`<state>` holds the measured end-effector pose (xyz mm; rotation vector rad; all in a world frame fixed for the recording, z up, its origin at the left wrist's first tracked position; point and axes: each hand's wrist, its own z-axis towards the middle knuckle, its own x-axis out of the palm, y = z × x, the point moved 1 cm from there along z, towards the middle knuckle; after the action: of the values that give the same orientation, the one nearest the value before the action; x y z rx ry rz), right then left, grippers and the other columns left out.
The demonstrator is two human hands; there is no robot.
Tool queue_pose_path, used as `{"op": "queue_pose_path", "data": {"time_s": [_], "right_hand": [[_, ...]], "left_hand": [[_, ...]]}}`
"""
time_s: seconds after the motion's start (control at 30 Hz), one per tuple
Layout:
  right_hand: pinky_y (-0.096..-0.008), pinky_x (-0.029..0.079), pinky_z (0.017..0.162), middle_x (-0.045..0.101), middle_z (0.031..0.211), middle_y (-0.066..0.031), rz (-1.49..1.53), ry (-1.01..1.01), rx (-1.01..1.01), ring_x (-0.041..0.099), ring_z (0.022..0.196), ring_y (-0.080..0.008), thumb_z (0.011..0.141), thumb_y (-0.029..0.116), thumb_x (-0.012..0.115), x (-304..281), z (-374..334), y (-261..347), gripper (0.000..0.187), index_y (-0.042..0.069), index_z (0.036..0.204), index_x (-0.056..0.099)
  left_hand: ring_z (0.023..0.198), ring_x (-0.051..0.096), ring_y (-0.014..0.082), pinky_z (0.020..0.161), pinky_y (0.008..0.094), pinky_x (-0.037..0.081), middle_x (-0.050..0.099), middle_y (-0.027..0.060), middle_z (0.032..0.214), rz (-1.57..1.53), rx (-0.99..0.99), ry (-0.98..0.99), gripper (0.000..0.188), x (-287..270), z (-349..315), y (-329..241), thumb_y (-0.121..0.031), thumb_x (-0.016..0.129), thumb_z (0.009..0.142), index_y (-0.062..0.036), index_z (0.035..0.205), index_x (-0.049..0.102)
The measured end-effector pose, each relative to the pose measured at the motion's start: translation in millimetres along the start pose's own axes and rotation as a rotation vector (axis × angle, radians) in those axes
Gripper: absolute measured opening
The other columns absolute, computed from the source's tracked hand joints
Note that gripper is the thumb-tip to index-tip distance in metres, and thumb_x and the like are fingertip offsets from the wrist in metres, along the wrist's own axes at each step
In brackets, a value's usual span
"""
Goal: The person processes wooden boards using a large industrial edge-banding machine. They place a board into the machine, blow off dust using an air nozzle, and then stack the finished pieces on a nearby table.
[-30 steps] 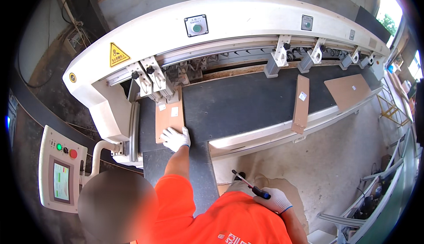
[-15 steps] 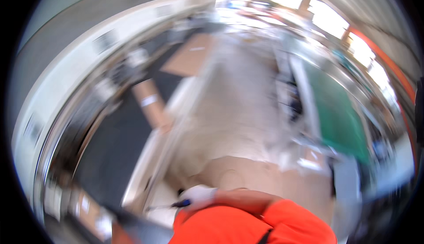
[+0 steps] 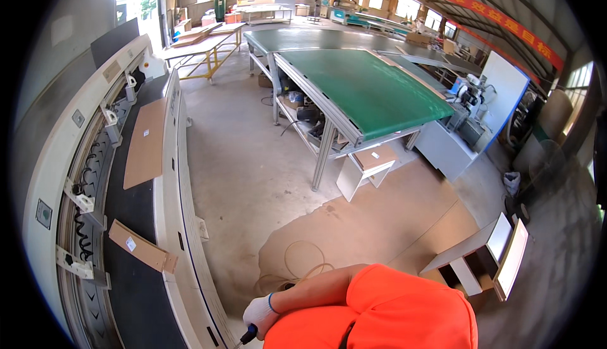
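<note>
My right hand [image 3: 260,314], in a white glove with a blue cuff, reaches across my body toward the lower left. It is closed on a screwdriver with a dark blue and black handle [image 3: 250,334]. The thin metal shaft points down and left and is partly cut off by the lower edge. Beside the hand runs the pale side of a long machine with a black belt [image 3: 139,286]. On that belt lie a narrow brown board [image 3: 142,246] and a larger brown panel [image 3: 145,143], each with a white label. My left hand is out of view.
A green-topped conveyor table [image 3: 373,90] stands ahead. Below its near corner sits a small white-and-brown cabinet piece [image 3: 367,162]. An open white cabinet [image 3: 468,267] rests on brown sheeting [image 3: 354,229] at right, near a looped hose [image 3: 288,260]. A grey machine [image 3: 468,109] stands farther right.
My view has swung left and steadied, so the green table is nearer the middle. The gloved right hand, still holding the screwdriver, appears lower in view.
</note>
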<state>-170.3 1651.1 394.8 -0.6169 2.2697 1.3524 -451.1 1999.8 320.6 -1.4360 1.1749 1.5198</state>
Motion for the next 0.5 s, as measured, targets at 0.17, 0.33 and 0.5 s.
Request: {"op": "queue_pose_path", "data": {"time_s": [0.17,0.33,0.5], "right_hand": [[-0.0455,0.055,0.072,0.075,0.082,-0.0166,-0.083,-0.004,-0.002,0.073,0.080,-0.0367,0.068,0.029,0.077,3.0,19.5,-0.7,0.027,0.009,0.086,0.079],[-0.0464,0.054,0.070,0.073,0.079,-0.0161,-0.077,0.062,-0.040,0.072,0.078,-0.0368,0.068,0.031,0.076,3.7,25.6,8.3,0.027,0.008,0.082,0.078],[-0.0466,0.054,0.069,0.072,0.077,-0.0169,-0.084,0.035,-0.069,0.071,0.075,-0.0375,0.069,0.031,0.075,4.7,27.4,9.9,0.026,0.007,0.080,0.077]], "left_hand": [[0.139,0.046,0.0402,0.109,0.0630,0.040,0.050,0.0155,0.148,-0.003,-0.011,0.017,0.085,1.3,13.9,-5.2,-0.074,0.061,0.082,-0.0132,0.141,0.055],[0.141,0.044,0.0406,0.109,0.0635,0.040,0.047,0.0153,0.152,0.004,-0.047,0.038,0.091,3.1,25.1,1.1,-0.077,0.062,0.080,-0.0139,0.145,0.052],[0.143,0.043,0.0410,0.109,0.0640,0.040,0.044,0.0150,0.156,0.011,-0.080,0.060,0.098,8.4,31.4,10.3,-0.080,0.062,0.078,-0.0147,0.150,0.049]]}}
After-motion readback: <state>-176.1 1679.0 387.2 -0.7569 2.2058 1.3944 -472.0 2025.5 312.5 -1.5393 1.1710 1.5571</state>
